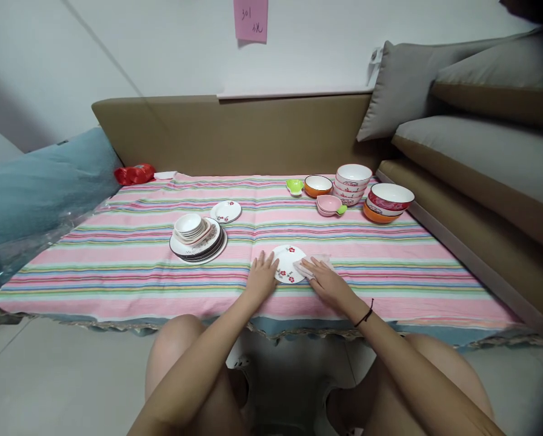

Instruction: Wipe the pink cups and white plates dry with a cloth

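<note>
A small white plate with red flowers (286,260) lies on the striped tablecloth (162,284) near the front edge. My left hand (262,275) rests at the plate's left rim, fingers stretched out and touching it. My right hand (323,280) lies flat on a pale folded cloth (316,263), pressing it onto the plate's right side.
A stack of plates topped with small dishes (197,239) and a single flowered saucer (226,211) sit at the left. Bowls (352,181), (388,202), (318,184), a pink dish (329,204) and a green dish (294,186) stand at the back right. Sofa cushions (476,151) flank the right.
</note>
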The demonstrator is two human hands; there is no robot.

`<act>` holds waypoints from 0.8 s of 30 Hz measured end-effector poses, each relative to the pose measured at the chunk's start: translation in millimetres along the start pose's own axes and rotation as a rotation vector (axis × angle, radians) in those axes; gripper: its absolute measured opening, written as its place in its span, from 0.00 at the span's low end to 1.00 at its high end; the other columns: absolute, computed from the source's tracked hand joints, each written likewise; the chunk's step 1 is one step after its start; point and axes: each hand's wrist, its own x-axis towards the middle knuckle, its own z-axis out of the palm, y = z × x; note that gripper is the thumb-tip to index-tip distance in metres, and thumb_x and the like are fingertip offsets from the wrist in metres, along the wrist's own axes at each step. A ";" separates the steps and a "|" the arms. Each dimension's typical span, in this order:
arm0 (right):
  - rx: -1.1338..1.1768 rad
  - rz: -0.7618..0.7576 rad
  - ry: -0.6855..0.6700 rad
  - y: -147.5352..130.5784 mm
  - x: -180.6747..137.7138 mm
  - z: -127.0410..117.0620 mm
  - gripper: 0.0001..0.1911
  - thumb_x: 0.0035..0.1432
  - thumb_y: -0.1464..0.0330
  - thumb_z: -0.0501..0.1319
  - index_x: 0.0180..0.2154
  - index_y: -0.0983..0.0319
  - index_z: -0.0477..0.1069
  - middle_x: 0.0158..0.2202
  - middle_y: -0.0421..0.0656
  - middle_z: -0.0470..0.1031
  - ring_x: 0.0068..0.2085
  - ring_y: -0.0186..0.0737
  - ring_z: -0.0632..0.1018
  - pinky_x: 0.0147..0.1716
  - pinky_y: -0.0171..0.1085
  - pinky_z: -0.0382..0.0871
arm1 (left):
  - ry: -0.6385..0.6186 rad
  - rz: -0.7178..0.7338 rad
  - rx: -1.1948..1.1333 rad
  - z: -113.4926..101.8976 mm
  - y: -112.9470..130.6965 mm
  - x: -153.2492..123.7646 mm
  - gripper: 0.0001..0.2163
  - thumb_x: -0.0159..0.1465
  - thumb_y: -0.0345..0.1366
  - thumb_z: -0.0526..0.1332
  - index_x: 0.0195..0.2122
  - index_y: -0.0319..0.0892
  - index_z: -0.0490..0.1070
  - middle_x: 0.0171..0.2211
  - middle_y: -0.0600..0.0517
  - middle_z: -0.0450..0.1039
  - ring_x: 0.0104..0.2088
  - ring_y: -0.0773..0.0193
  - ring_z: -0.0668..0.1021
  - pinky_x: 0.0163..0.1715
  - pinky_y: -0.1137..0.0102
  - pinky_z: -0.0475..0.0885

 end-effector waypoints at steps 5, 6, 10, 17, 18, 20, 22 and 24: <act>0.001 -0.095 -0.049 -1.9 1.7 6.5 0.28 0.63 0.70 0.48 0.64 0.59 0.56 0.66 0.40 0.58 0.68 0.47 0.54 0.66 0.51 0.49 | 0.006 0.028 0.054 -4.7 6.6 -13.2 0.25 0.63 0.27 0.53 0.62 0.28 0.56 0.66 0.35 0.51 0.67 0.47 0.54 0.65 0.55 0.51; -0.009 -0.091 -0.039 -1.0 2.2 7.8 0.28 0.63 0.71 0.48 0.64 0.59 0.57 0.66 0.41 0.58 0.68 0.48 0.55 0.66 0.51 0.49 | -0.018 0.073 0.047 -2.0 11.7 -19.1 0.25 0.63 0.29 0.54 0.62 0.28 0.57 0.65 0.35 0.54 0.66 0.49 0.57 0.64 0.58 0.53; -0.048 -0.027 0.032 3.1 2.4 11.3 0.29 0.62 0.72 0.48 0.65 0.62 0.55 0.66 0.44 0.56 0.68 0.48 0.52 0.65 0.54 0.50 | -0.021 0.227 0.045 3.8 18.6 -37.0 0.27 0.64 0.38 0.59 0.63 0.32 0.58 0.64 0.38 0.57 0.65 0.49 0.59 0.64 0.58 0.55; -0.055 -0.169 0.016 -4.3 -0.3 21.0 0.32 0.59 0.75 0.48 0.66 0.61 0.52 0.66 0.42 0.57 0.68 0.47 0.54 0.66 0.54 0.50 | 0.071 0.101 0.144 -2.7 -2.2 -34.4 0.24 0.63 0.38 0.61 0.60 0.37 0.64 0.65 0.38 0.55 0.66 0.43 0.57 0.63 0.47 0.54; -0.067 -0.136 0.039 -4.5 0.1 21.9 0.32 0.60 0.74 0.48 0.65 0.62 0.53 0.66 0.44 0.58 0.68 0.48 0.54 0.65 0.54 0.51 | 0.053 0.147 0.124 0.0 -0.8 -35.1 0.27 0.63 0.39 0.61 0.61 0.35 0.61 0.65 0.37 0.54 0.66 0.45 0.56 0.63 0.51 0.56; -0.082 -0.100 0.070 -4.2 0.7 22.5 0.31 0.60 0.74 0.48 0.65 0.64 0.54 0.66 0.45 0.58 0.68 0.50 0.53 0.65 0.54 0.52 | 0.021 0.231 0.083 5.1 2.4 -36.9 0.31 0.63 0.43 0.61 0.63 0.32 0.57 0.65 0.37 0.54 0.66 0.48 0.56 0.63 0.56 0.58; -0.077 -0.135 0.068 -3.6 0.5 21.5 0.31 0.61 0.73 0.48 0.65 0.62 0.53 0.66 0.43 0.58 0.68 0.49 0.53 0.65 0.54 0.52 | 0.024 0.220 0.082 6.7 2.9 -36.8 0.30 0.64 0.45 0.60 0.62 0.33 0.59 0.65 0.37 0.54 0.66 0.47 0.57 0.62 0.55 0.58; -0.072 -0.177 0.056 -3.0 -0.1 20.3 0.31 0.61 0.73 0.48 0.66 0.59 0.53 0.66 0.41 0.58 0.68 0.48 0.54 0.65 0.53 0.52 | 0.073 0.132 0.118 5.0 0.5 -34.5 0.26 0.64 0.45 0.58 0.60 0.36 0.63 0.65 0.37 0.55 0.66 0.45 0.57 0.62 0.50 0.56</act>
